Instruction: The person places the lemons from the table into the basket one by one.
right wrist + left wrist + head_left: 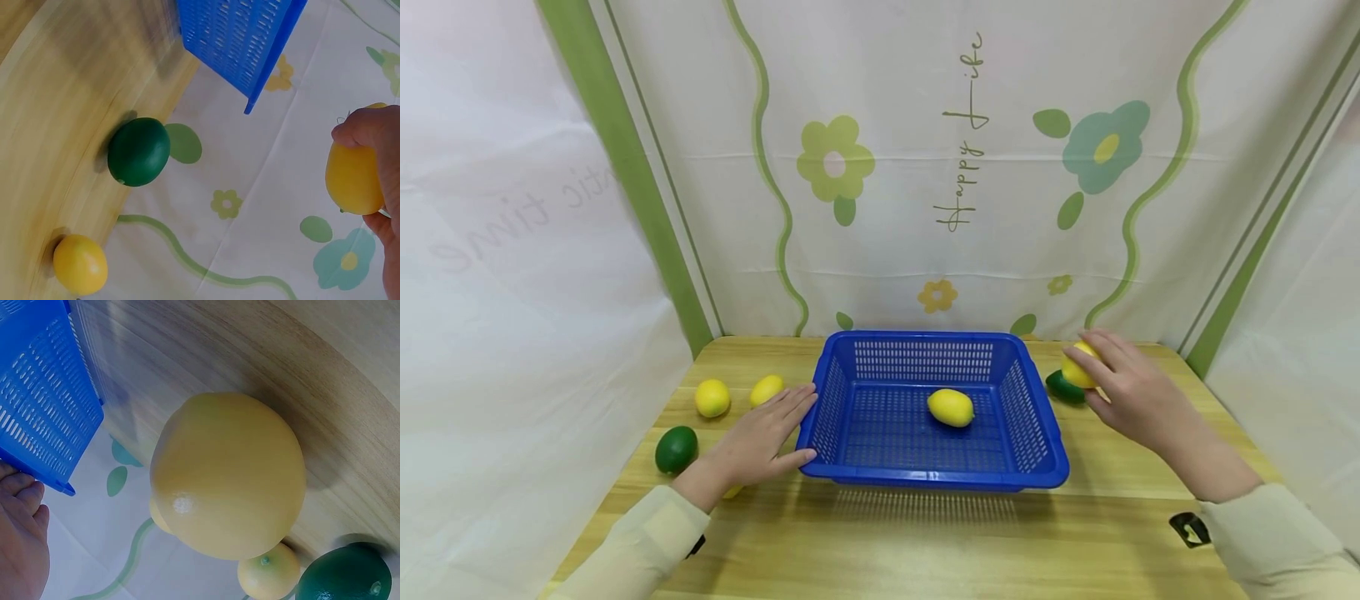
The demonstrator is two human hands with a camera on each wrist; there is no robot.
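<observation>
A blue plastic basket stands on the table with one lemon lying inside. My left hand rests on the basket's left rim, fingers straight, holding nothing. Off the basket's right side, my right hand grips a lemon above the table. Below that lemon sits a dark green fruit, perhaps a lime, partly covered in the head view. The right wrist view also has a lemon on the table, which the right hand seems to hide in the head view.
Left of the basket lie lemons and a dark green fruit. One lemon is mostly hidden under my left wrist in the head view but large in the left wrist view. A printed curtain hangs behind the wooden table.
</observation>
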